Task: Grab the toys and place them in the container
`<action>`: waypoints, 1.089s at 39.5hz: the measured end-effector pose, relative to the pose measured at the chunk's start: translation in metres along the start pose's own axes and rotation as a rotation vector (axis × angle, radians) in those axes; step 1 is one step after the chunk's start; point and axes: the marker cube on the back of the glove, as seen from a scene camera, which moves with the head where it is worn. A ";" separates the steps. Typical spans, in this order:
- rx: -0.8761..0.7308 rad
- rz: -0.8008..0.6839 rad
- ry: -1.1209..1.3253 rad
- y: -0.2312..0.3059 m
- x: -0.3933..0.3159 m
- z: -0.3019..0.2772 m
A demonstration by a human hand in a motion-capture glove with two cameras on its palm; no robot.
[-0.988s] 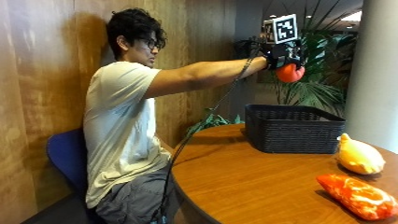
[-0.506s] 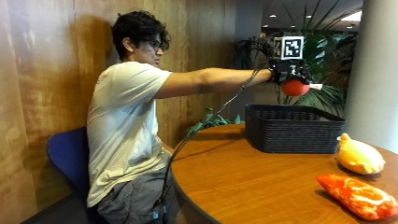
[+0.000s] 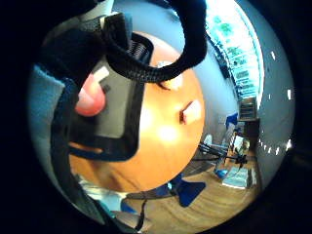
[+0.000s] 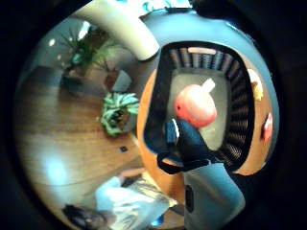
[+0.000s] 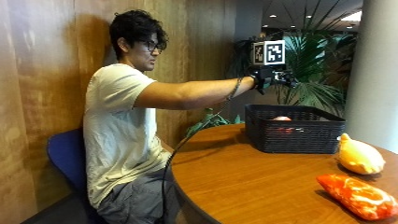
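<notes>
A black woven basket (image 5: 292,137) stands at the far side of the round wooden table (image 5: 249,182). A red round toy (image 5: 281,118) lies inside it, just showing over the rim. My gloved right hand (image 5: 268,77) hovers above the basket's near-left corner, fingers relaxed and holding nothing. The thumb side palm view looks straight down on the toy (image 4: 195,106) on the basket floor, with a gloved finger (image 4: 184,139) in front of it. A yellow toy (image 5: 359,157) and an orange-red toy (image 5: 359,196) lie on the table right of the basket.
A pale pillar (image 5: 379,70) rises behind the table at the right, and a leafy plant (image 5: 311,88) stands behind the basket. The person sits on a blue chair (image 5: 65,158) at the table's left edge. Bare tabletop lies in front of the basket.
The hand held the red toy above the basket and lowered it; now the toy lies in the basket and the hand holds nothing.
</notes>
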 end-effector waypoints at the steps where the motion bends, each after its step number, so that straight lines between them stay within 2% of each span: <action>1: 0.005 -0.006 0.003 0.011 0.004 0.003; 18: 0.003 0.098 0.007 0.189 0.092 0.021; 25: -0.082 0.129 0.066 0.243 0.111 0.025; 32: -0.087 0.133 0.047 0.281 0.130 0.030; 35: -0.083 0.192 0.082 0.288 0.139 0.033; 43: -0.078 0.189 0.036 0.304 0.149 0.033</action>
